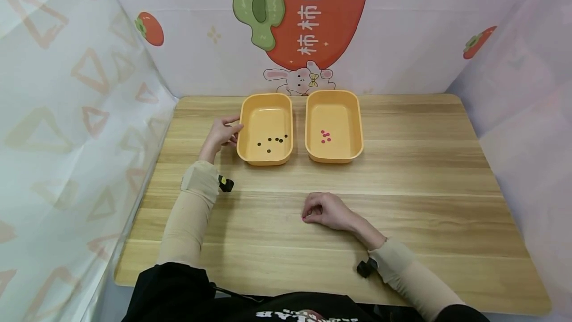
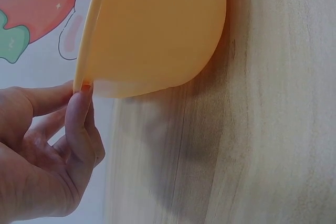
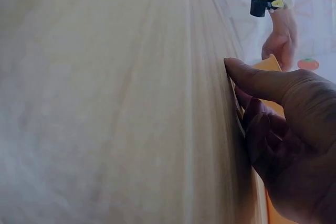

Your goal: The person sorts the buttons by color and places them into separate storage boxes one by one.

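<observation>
My left hand pinches the left rim of a yellow plastic bin at the back of the table; thumb and fingers meet on its edge in the left wrist view. Several small black discs lie in this bin. To its right, a second yellow bin holds several small pink discs. Nearer the front, my right hand is low over the table with fingers curled. A tiny pink disc shows at its pinched fingertips; in the right wrist view the fingers hide it.
The wooden table reaches from the body to a printed cloth backdrop. Patterned cloth hangs along the left side as well. Each wrist carries a small black camera. The two bins stand side by side with a narrow gap.
</observation>
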